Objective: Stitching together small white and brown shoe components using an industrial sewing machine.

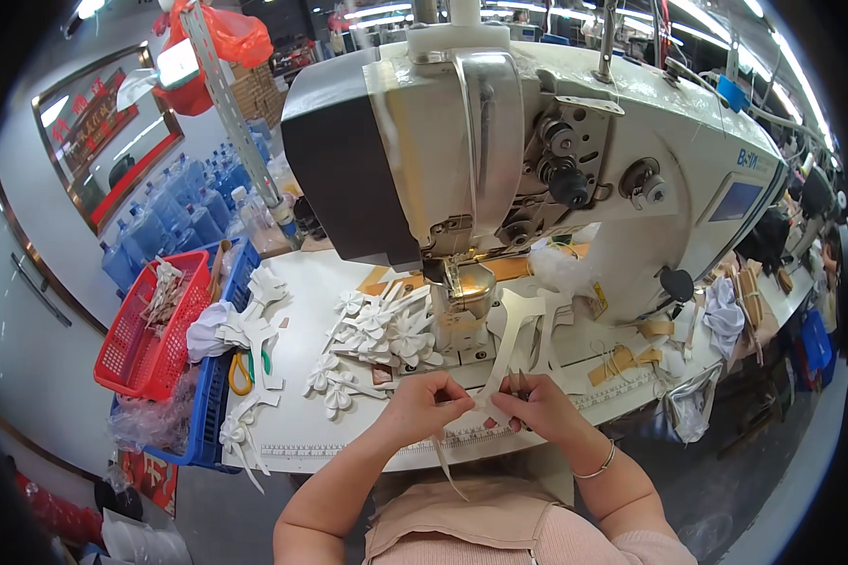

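My left hand (422, 407) is closed in a pinch in front of the sewing machine (575, 132), and a narrow white strip (449, 465) hangs below its fingers. Close beside it, my right hand (545, 409) is closed on a small pointed metal tool (517, 380), perhaps thread snips; its grip hides most of it. Between both hands and the needle area runs a pale Y-shaped cut piece (511, 331), its lower end at my fingertips. Left of the needle area lies a pile of white flower-trimmed straps (386, 330).
More white straps (245, 424) lie at the table's left edge near yellow-handled scissors (241, 373). A red basket (151, 330) sits on a blue crate (207, 405) beside the table. Brown scraps (627, 363) and a ruler strip (301, 450) are on the table.
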### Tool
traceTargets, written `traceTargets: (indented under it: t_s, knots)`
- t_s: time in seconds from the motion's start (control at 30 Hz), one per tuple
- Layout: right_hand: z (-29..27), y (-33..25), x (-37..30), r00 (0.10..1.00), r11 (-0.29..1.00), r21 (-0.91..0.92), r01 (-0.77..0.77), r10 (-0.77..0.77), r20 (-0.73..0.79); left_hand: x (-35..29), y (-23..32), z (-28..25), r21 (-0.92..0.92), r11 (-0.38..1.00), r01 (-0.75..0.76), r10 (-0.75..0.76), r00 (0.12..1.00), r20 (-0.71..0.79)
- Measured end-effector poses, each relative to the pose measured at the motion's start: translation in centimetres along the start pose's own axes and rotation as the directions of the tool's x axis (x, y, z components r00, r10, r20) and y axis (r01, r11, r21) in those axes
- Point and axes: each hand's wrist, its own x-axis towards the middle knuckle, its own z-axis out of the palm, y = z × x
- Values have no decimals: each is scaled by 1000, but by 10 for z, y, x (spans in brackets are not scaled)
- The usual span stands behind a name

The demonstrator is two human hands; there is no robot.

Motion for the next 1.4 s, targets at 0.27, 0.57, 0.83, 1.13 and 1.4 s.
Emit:
traceTargets:
  t_s: [0.27, 0.57, 0.83, 1.13, 1.4]
  knots:
    - [0, 4, 0, 1000, 1000, 0, 2, -2, -5, -3, 4, 1, -26, 999, 38, -38, 999, 3]
    - [11, 3, 0, 996, 997, 20, 71, -70, -56, -3, -3, 3, 37, 999, 1, -1, 1000, -16]
    - [2, -17, 19, 995, 995, 88, 45, -36, -96, 9, 17, -10, -237, 971, -32, 41, 999, 35]
    - [-6, -72, 87, 290, 191, -862, 471, -956, -53, 74, 56, -54, -423, 902, -89, 23, 987, -159]
    - [-6, -75, 101, 558, 338, -828, 447, -829, -38, 89, 47, -65, -520, 854, -27, -31, 994, -104]
